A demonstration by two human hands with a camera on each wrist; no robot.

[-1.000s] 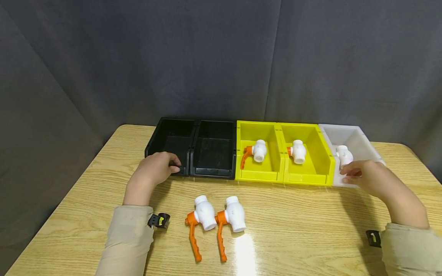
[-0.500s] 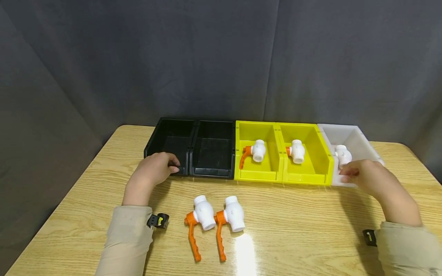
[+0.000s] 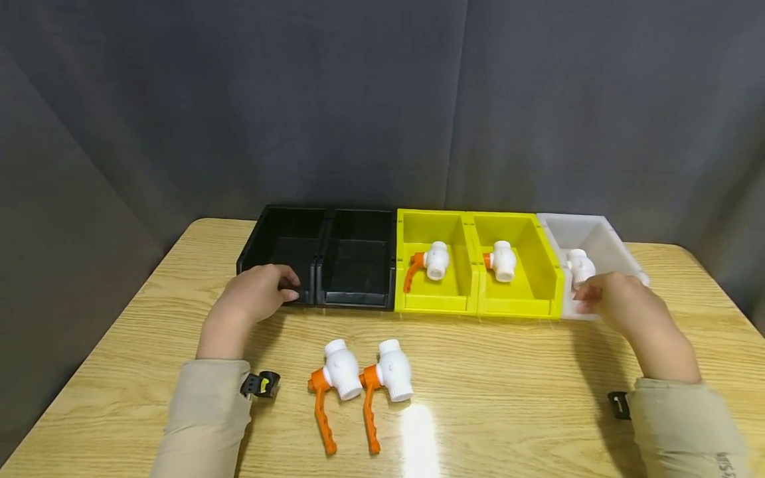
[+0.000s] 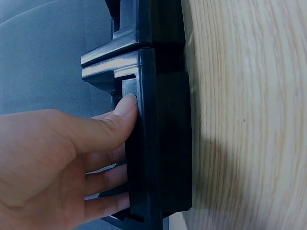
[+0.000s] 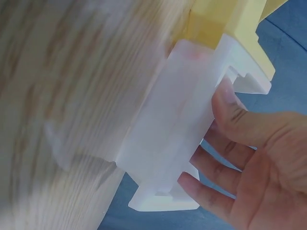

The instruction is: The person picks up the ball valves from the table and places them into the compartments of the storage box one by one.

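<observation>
The black bins (image 3: 356, 265) are smooth plastic with a soft gloss; the yellow bins (image 3: 435, 304) look like shinier plastic, the white bin (image 3: 597, 240) milky plastic. White plastic valves (image 3: 396, 373) with ribbed ends carry orange plastic levers (image 3: 369, 418). The wood-grain table (image 3: 490, 385) throws a bright glare. The curtain (image 3: 358, 99) and sleeves (image 3: 203, 415) are matt cloth.

A grey curtain (image 3: 335, 106) hangs behind the table (image 3: 490, 378).
</observation>
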